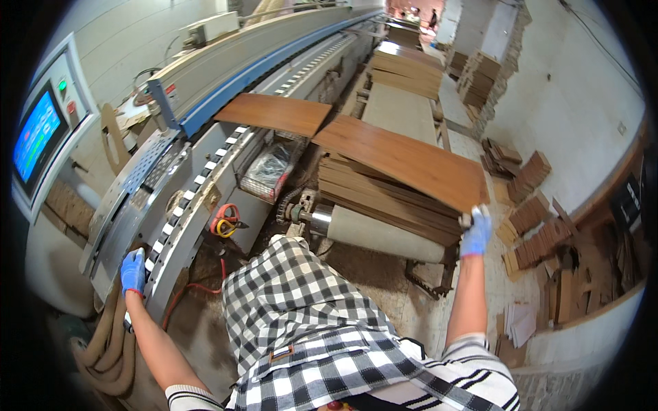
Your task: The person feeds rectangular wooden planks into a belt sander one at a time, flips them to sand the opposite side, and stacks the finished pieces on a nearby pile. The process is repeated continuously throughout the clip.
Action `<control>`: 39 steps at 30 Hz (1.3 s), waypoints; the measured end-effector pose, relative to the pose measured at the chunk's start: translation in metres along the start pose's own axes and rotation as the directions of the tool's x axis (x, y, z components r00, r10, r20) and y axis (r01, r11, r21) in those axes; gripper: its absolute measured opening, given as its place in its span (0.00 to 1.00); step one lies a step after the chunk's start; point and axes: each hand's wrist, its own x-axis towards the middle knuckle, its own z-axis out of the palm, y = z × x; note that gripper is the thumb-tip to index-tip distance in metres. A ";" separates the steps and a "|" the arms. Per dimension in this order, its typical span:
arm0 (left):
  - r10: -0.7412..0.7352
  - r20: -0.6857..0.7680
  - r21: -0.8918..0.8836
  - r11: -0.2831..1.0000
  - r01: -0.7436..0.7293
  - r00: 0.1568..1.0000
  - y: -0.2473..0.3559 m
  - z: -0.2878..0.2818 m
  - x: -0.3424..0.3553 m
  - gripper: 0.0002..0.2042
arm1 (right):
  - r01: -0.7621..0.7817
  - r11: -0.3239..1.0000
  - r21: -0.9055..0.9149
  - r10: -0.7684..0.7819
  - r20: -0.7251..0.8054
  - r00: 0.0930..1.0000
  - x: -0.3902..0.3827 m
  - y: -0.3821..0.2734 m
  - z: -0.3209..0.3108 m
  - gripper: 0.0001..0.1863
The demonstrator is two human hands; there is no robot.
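Observation:
My right hand point(476, 234), in a blue and white work glove, is closed at the near right corner of a reddish-brown wood board point(404, 159). That board lies askew on top of a stack of boards point(370, 205). A second reddish-brown board point(274, 114) meets its left end and reaches into the long edge-processing machine point(274, 75). Over on the left, my gloved left hand point(133, 272) rests at the machine's metal front edge beside the black-and-white track point(179, 209). Its fingers are curled together, and what they grip is hidden.
A control panel with a lit screen point(38, 137) stands far left. Scissors point(226, 220) with red and yellow handles hang on the machine's side, near a wire basket point(271, 168). A roller point(384, 233) supports the stack. More board piles point(538, 240) line the right wall.

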 end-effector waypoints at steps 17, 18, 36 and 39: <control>-0.264 0.402 0.199 0.960 0.197 0.877 -0.033 0.010 0.025 0.28 | -0.572 0.812 -0.115 0.476 0.699 0.534 -0.152 -0.003 0.002 0.22; -0.284 0.469 0.245 0.952 0.186 0.837 -0.012 -0.001 0.019 0.26 | -0.616 0.778 -0.124 0.490 0.733 0.471 -0.161 0.000 0.012 0.21; -0.235 0.673 0.177 0.972 0.155 0.701 -0.037 0.020 0.034 0.18 | -0.585 0.425 -0.691 0.620 0.693 -0.368 -0.349 0.033 0.221 0.20; -0.224 0.687 0.168 0.974 0.150 0.691 -0.038 0.026 0.036 0.18 | -0.604 0.443 -0.663 0.627 0.710 -0.320 -0.372 0.034 0.225 0.20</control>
